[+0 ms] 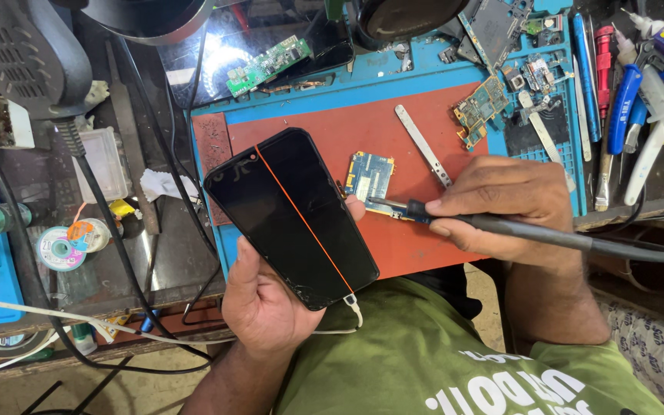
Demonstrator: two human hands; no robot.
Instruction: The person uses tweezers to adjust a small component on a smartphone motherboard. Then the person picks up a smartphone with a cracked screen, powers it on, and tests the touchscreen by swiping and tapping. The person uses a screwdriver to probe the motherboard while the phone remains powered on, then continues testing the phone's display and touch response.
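Note:
My left hand (267, 296) grips a black smartphone (290, 215), its dark screen facing up with a thin orange line running along it and a white cable plugged in at the bottom. My right hand (505, 207) holds a soldering iron (501, 225) like a pen. The iron's tip touches a small blue circuit board (369, 177) that lies on the red mat (393, 146), just right of the phone.
A blue work mat (393, 84) carries loose circuit boards (482, 104), a metal strip (423, 144) and a green board (269, 64). Screwdrivers and pliers (639, 84) lie at right. Solder spools (59, 246), a clear box (104, 161) and cables sit at left.

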